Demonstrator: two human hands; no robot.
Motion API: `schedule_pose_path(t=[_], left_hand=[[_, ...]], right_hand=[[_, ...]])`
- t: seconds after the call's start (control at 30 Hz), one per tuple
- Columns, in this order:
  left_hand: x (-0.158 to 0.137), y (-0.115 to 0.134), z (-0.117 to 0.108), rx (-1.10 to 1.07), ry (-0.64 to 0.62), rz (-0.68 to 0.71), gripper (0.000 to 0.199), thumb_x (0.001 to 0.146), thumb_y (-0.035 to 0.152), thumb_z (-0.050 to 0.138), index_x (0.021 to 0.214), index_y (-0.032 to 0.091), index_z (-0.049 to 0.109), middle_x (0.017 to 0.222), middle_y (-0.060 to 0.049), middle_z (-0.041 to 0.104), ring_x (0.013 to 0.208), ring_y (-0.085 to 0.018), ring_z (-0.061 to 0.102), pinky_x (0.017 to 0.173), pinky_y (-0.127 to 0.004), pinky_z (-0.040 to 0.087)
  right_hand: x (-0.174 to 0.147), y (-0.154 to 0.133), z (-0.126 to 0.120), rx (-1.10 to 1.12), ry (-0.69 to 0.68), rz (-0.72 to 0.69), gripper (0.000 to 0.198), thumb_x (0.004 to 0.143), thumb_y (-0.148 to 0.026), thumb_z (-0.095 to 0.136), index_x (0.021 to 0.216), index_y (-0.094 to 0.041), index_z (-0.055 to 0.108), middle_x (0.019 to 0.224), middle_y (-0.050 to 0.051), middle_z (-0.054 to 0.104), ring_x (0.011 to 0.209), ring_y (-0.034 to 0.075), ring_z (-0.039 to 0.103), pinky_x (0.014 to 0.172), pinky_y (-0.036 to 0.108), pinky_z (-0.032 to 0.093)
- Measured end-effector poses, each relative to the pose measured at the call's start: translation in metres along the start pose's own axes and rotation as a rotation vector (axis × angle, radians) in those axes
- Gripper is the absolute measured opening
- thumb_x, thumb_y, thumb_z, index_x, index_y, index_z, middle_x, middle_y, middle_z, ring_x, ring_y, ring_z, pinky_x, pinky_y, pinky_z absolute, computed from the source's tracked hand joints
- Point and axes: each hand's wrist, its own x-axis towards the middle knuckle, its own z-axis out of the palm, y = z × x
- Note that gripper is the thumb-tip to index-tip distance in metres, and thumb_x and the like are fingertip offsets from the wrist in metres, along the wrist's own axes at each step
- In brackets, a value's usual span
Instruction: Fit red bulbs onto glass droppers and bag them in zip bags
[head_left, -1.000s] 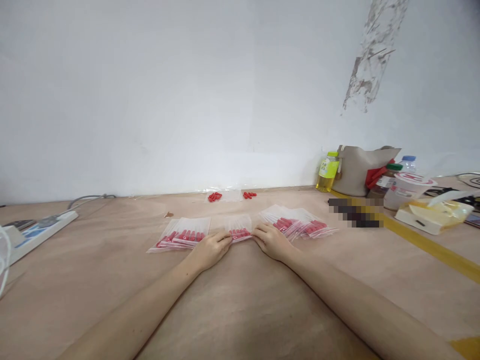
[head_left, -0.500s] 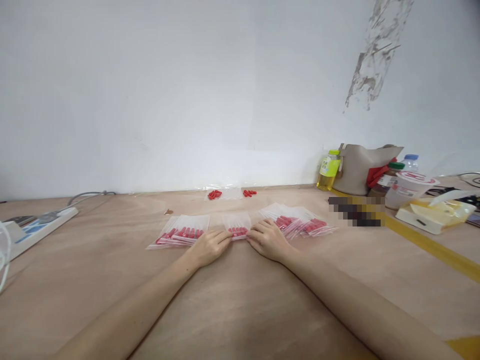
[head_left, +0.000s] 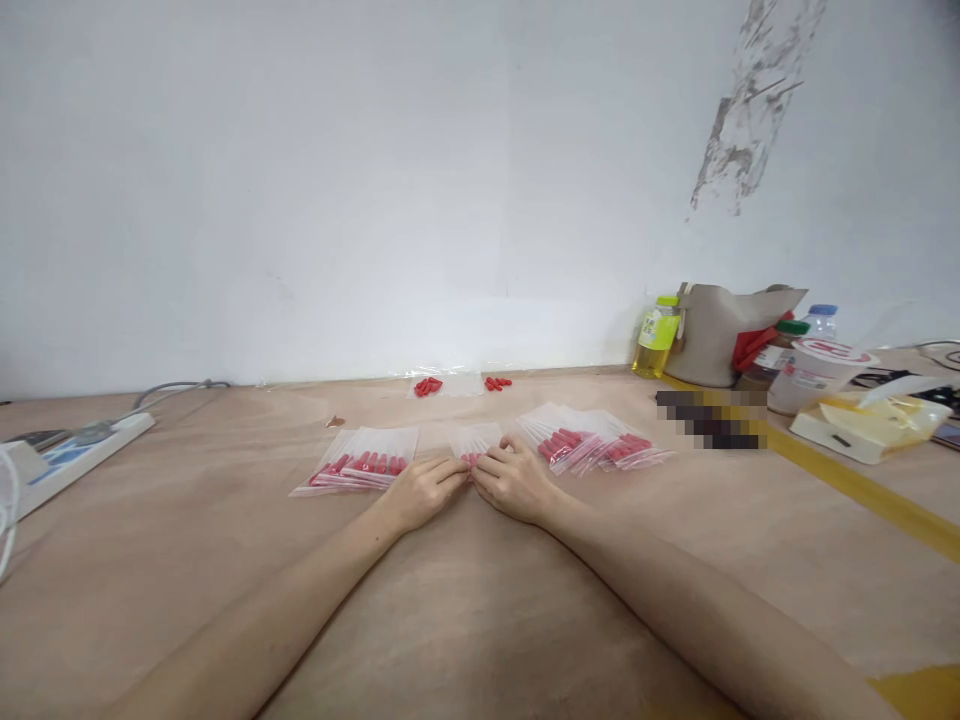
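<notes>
A small clear plastic bag lies flat in front of me, with red-ended pieces inside near its closest edge. My left hand is closed, its fingertips pinching that near edge at the left. Close beside it, my right hand is closed on the same edge, fingers bent over the red ends and partly hiding them. To the left lies an overlapping group of similar filled bags. Another fanned group of filled bags spreads to the right of my right hand.
Against the wall lie a clear bag and loose red pieces. A power strip with cables is at left. At right stand a yellow-capped bottle, a grey bag, a cup and a tissue pack.
My right hand has slid left along the near edge of the middle bag, closer to my left hand, covering more red ends. My left hand has barely moved.
</notes>
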Motion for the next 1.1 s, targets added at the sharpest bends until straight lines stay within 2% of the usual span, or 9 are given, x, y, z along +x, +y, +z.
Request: schedule_pose_path(t=[0.17, 0.4, 0.6, 0.77, 0.83, 0.9, 0.93, 1.03, 1.1], left_hand=[[-0.002, -0.001, -0.002, -0.018, 0.003, -0.021, 0.021, 0.087, 0.01, 0.041, 0.08, 0.013, 0.061, 0.085, -0.005, 0.067, 0.079, -0.015, 0.062, 0.074, -0.029, 0.052], [-0.008, -0.003, -0.003, -0.065, -0.036, -0.105, 0.017, 0.086, 0.014, 0.045, 0.081, 0.015, 0.061, 0.083, -0.004, 0.066, 0.08, -0.015, 0.061, 0.076, -0.029, 0.051], [-0.011, -0.004, -0.001, -0.094, -0.017, -0.112, 0.017, 0.085, 0.014, 0.044, 0.082, 0.016, 0.061, 0.083, -0.005, 0.066, 0.079, -0.015, 0.062, 0.073, -0.029, 0.052], [-0.012, -0.002, -0.003, -0.149, -0.033, -0.233, 0.016, 0.085, 0.017, 0.045, 0.087, 0.017, 0.061, 0.088, -0.005, 0.066, 0.084, -0.017, 0.061, 0.077, -0.031, 0.051], [-0.011, 0.0, -0.004, -0.199, -0.059, -0.336, 0.019, 0.084, 0.023, 0.049, 0.099, 0.016, 0.059, 0.1, -0.008, 0.063, 0.093, -0.018, 0.059, 0.081, -0.032, 0.05], [-0.01, 0.002, -0.003, -0.245, -0.096, -0.41, 0.034, 0.082, 0.03, 0.053, 0.113, 0.016, 0.054, 0.113, -0.01, 0.058, 0.101, -0.02, 0.057, 0.085, -0.034, 0.049], [-0.01, 0.003, -0.002, -0.265, -0.116, -0.424, 0.037, 0.082, 0.031, 0.053, 0.116, 0.018, 0.052, 0.116, -0.01, 0.057, 0.102, -0.02, 0.056, 0.085, -0.034, 0.049], [-0.011, 0.002, 0.002, -0.311, -0.148, -0.392, 0.03, 0.086, 0.023, 0.045, 0.114, 0.022, 0.055, 0.115, -0.006, 0.059, 0.1, -0.018, 0.058, 0.085, -0.033, 0.049], [-0.012, -0.002, 0.002, -0.302, -0.13, -0.378, 0.032, 0.087, 0.016, 0.039, 0.114, 0.022, 0.056, 0.116, -0.006, 0.058, 0.102, -0.017, 0.057, 0.086, -0.033, 0.049]], right_hand=[[-0.005, 0.005, -0.005, -0.059, 0.018, -0.084, 0.029, 0.087, -0.009, 0.035, 0.072, -0.017, 0.058, 0.071, 0.002, 0.058, 0.068, 0.012, 0.044, 0.074, 0.033, 0.027], [-0.027, 0.026, -0.015, -0.08, -0.027, 0.035, 0.03, 0.086, -0.008, 0.033, 0.07, -0.017, 0.057, 0.065, 0.003, 0.055, 0.065, 0.013, 0.043, 0.079, 0.034, 0.026], [-0.034, 0.03, -0.017, -0.075, -0.075, 0.11, 0.032, 0.086, -0.009, 0.033, 0.068, -0.016, 0.058, 0.067, 0.004, 0.056, 0.062, 0.012, 0.044, 0.083, 0.037, 0.025], [-0.035, 0.031, -0.015, -0.062, -0.063, 0.146, 0.032, 0.089, -0.02, 0.036, 0.066, -0.015, 0.057, 0.064, 0.003, 0.055, 0.059, 0.012, 0.044, 0.084, 0.037, 0.025], [-0.036, 0.029, -0.014, -0.048, -0.036, 0.151, 0.032, 0.089, -0.024, 0.037, 0.066, -0.015, 0.057, 0.063, 0.002, 0.055, 0.057, 0.011, 0.044, 0.084, 0.036, 0.025], [-0.035, 0.027, -0.015, -0.007, -0.021, 0.156, 0.031, 0.089, -0.025, 0.037, 0.068, -0.015, 0.057, 0.064, 0.002, 0.056, 0.058, 0.011, 0.045, 0.084, 0.036, 0.026], [-0.034, 0.025, -0.015, 0.029, -0.026, 0.149, 0.03, 0.089, -0.026, 0.037, 0.069, -0.015, 0.057, 0.065, 0.002, 0.057, 0.06, 0.011, 0.046, 0.084, 0.035, 0.026], [-0.029, 0.024, -0.02, 0.172, -0.089, 0.11, 0.028, 0.087, -0.033, 0.041, 0.074, -0.016, 0.058, 0.072, 0.003, 0.06, 0.068, 0.012, 0.05, 0.081, 0.032, 0.028], [-0.028, 0.029, -0.025, 0.228, -0.136, 0.162, 0.03, 0.084, -0.042, 0.044, 0.081, -0.016, 0.059, 0.081, 0.005, 0.061, 0.078, 0.015, 0.052, 0.08, 0.033, 0.029]])
